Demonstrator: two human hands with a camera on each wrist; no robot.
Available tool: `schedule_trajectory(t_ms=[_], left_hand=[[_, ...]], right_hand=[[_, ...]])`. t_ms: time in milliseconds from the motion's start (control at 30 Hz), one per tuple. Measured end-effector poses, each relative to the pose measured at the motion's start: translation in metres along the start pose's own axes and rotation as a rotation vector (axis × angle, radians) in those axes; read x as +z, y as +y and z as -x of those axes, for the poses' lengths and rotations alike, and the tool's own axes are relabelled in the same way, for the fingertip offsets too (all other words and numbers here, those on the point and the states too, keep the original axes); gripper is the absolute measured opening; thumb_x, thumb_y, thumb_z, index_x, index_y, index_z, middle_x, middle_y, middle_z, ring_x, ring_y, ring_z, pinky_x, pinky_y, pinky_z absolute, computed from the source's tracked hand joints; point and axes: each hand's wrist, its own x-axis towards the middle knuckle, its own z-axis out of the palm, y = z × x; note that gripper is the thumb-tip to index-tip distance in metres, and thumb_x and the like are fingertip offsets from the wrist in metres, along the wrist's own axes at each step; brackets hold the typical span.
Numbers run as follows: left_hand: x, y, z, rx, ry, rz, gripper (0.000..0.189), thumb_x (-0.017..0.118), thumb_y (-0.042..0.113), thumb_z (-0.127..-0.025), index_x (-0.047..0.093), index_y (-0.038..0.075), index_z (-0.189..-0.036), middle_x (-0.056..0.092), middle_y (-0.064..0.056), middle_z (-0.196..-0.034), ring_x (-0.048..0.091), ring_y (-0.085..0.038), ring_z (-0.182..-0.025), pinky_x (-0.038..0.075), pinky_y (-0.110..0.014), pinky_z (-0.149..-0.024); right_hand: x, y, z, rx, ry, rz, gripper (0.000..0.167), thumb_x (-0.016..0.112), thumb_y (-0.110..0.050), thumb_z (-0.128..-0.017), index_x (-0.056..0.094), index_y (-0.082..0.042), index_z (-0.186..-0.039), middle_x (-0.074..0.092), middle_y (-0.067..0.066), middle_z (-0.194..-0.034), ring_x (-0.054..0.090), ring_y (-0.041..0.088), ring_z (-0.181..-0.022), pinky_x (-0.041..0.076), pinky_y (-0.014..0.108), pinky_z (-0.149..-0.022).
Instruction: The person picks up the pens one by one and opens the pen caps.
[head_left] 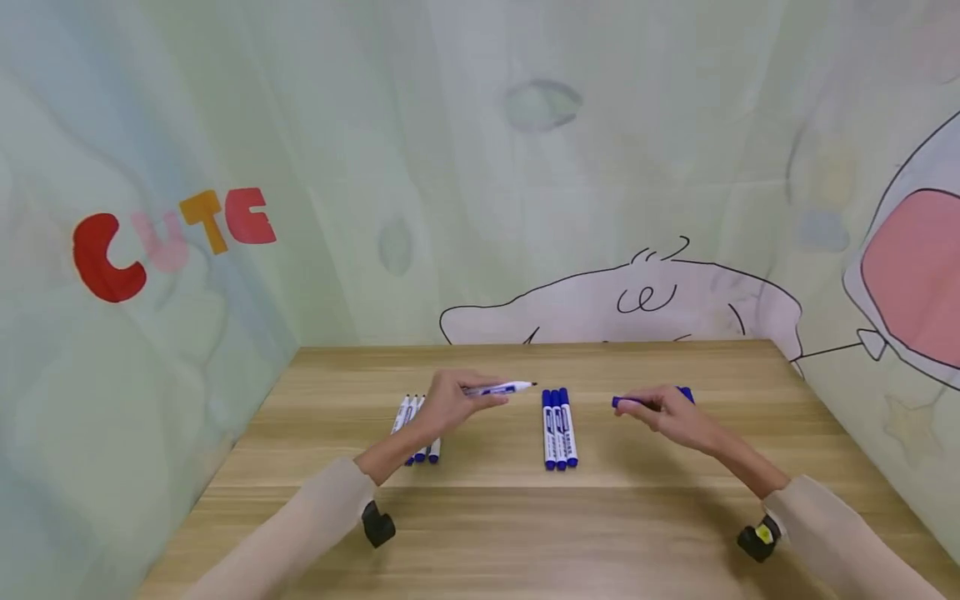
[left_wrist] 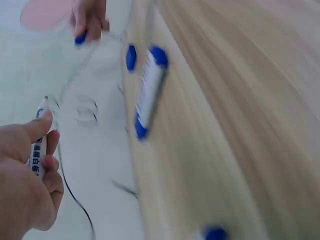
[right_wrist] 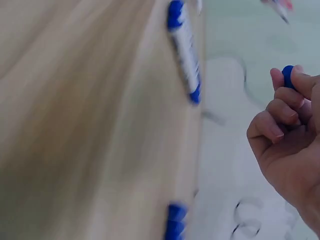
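Observation:
My left hand (head_left: pixel 452 407) grips an uncapped whiteboard marker (head_left: pixel 504 388), white with blue print, its dark tip pointing right. Across from it, my right hand (head_left: pixel 678 418) pinches a small blue marker cap (right_wrist: pixel 288 78) between thumb and fingertip; a gap separates cap and tip. Between the hands, three capped markers (head_left: pixel 558 433) lie side by side on the table, blue at both ends. Several uncapped markers (head_left: pixel 408 410) lie under and beside the left hand, partly hidden by it. Just behind the right hand, blue caps (head_left: pixel 686 393) show on the table, partly covered.
The wooden table (head_left: pixel 495 533) ends at a pale printed curtain (head_left: pixel 337 208) along its back and sides. Both forearms reach in over the front part of the table, each with a black wrist camera (head_left: pixel 378 525) strapped on.

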Motion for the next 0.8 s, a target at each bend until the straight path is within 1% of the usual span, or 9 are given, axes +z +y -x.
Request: schedule_trajectory(t_ms=[33, 100, 133, 200, 300, 400, 567, 700, 800], left_hand=[[-0.002, 0.002, -0.001, 0.019, -0.028, 0.004, 0.029, 0.082, 0.015, -0.086, 0.078, 0.006, -0.113, 0.076, -0.016, -0.115, 0.059, -0.009, -0.072, 0.042, -0.019, -0.054], [-0.003, 0.006, -0.003, 0.061, -0.098, 0.0, 0.031, 0.083, 0.021, -0.086, 0.078, 0.01, -0.114, 0.077, -0.013, -0.116, 0.066, -0.011, -0.083, 0.047, -0.021, -0.061], [-0.002, 0.007, -0.004, 0.065, -0.103, 0.002, 0.03, 0.083, 0.022, -0.086, 0.079, 0.011, -0.113, 0.077, -0.011, -0.114, 0.068, -0.012, -0.088, 0.049, -0.021, -0.064], [0.0, 0.007, -0.003, 0.047, -0.094, 0.009, 0.029, 0.085, 0.021, -0.084, 0.079, 0.012, -0.111, 0.078, -0.01, -0.112, 0.07, -0.014, -0.09, 0.051, -0.021, -0.067], [0.004, 0.003, 0.0, 0.023, -0.094, 0.019, 0.029, 0.085, 0.017, -0.083, 0.079, 0.011, -0.111, 0.079, -0.011, -0.108, 0.065, -0.012, -0.08, 0.047, -0.02, -0.063], [0.007, -0.001, 0.0, 0.026, -0.108, 0.029, 0.03, 0.085, 0.017, -0.083, 0.079, 0.009, -0.112, 0.078, -0.013, -0.109, 0.055, -0.012, -0.071, 0.04, -0.02, -0.057], [0.008, -0.002, 0.003, 0.0, -0.113, 0.027, 0.033, 0.085, 0.021, -0.084, 0.078, 0.008, -0.114, 0.078, -0.013, -0.114, 0.058, -0.012, -0.075, 0.043, -0.02, -0.06], [0.007, -0.004, 0.008, -0.021, -0.112, 0.037, 0.032, 0.08, 0.02, -0.089, 0.076, 0.009, -0.119, 0.076, -0.012, -0.12, 0.06, -0.01, -0.079, 0.044, -0.019, -0.061], [0.006, -0.006, 0.011, -0.026, -0.106, 0.05, 0.03, 0.076, 0.016, -0.093, 0.075, 0.01, -0.122, 0.075, -0.012, -0.123, 0.059, -0.011, -0.076, 0.042, -0.018, -0.057]], right_hand=[[-0.001, -0.003, 0.0, 0.021, -0.024, -0.011, 0.022, 0.057, -0.012, -0.104, 0.076, -0.001, -0.107, 0.069, 0.008, -0.085, 0.048, 0.003, -0.066, 0.041, 0.023, -0.055], [0.001, -0.004, -0.005, -0.004, -0.065, 0.006, 0.025, 0.057, -0.018, -0.106, 0.075, -0.003, -0.112, 0.074, 0.012, -0.098, 0.053, 0.003, -0.073, 0.045, 0.023, -0.061], [0.002, -0.005, -0.007, -0.014, -0.071, 0.01, 0.026, 0.057, -0.019, -0.106, 0.075, -0.003, -0.114, 0.076, 0.014, -0.105, 0.055, 0.004, -0.077, 0.046, 0.023, -0.064], [0.007, -0.004, -0.008, -0.005, -0.077, 0.009, 0.027, 0.057, -0.019, -0.106, 0.075, -0.002, -0.115, 0.076, 0.019, -0.109, 0.058, 0.006, -0.08, 0.047, 0.024, -0.067], [0.013, -0.002, -0.009, 0.003, -0.082, 0.011, 0.027, 0.057, -0.018, -0.105, 0.075, 0.0, -0.115, 0.076, 0.022, -0.109, 0.06, 0.006, -0.082, 0.049, 0.024, -0.07], [0.016, -0.002, -0.011, -0.007, -0.085, 0.01, 0.028, 0.057, -0.018, -0.105, 0.074, 0.0, -0.117, 0.076, 0.021, -0.11, 0.061, 0.006, -0.084, 0.051, 0.024, -0.072], [0.017, -0.003, -0.009, -0.007, -0.094, 0.023, 0.03, 0.055, -0.018, -0.107, 0.071, 0.004, -0.12, 0.075, 0.022, -0.112, 0.06, 0.005, -0.086, 0.05, 0.024, -0.072], [0.017, -0.002, -0.007, 0.018, -0.088, 0.025, 0.033, 0.051, -0.02, -0.108, 0.068, 0.004, -0.122, 0.073, 0.022, -0.112, 0.057, 0.008, -0.086, 0.048, 0.024, -0.071], [0.018, -0.001, -0.005, 0.035, -0.077, 0.019, 0.033, 0.049, -0.022, -0.109, 0.067, 0.003, -0.122, 0.071, 0.021, -0.107, 0.055, 0.013, -0.084, 0.046, 0.025, -0.069]])
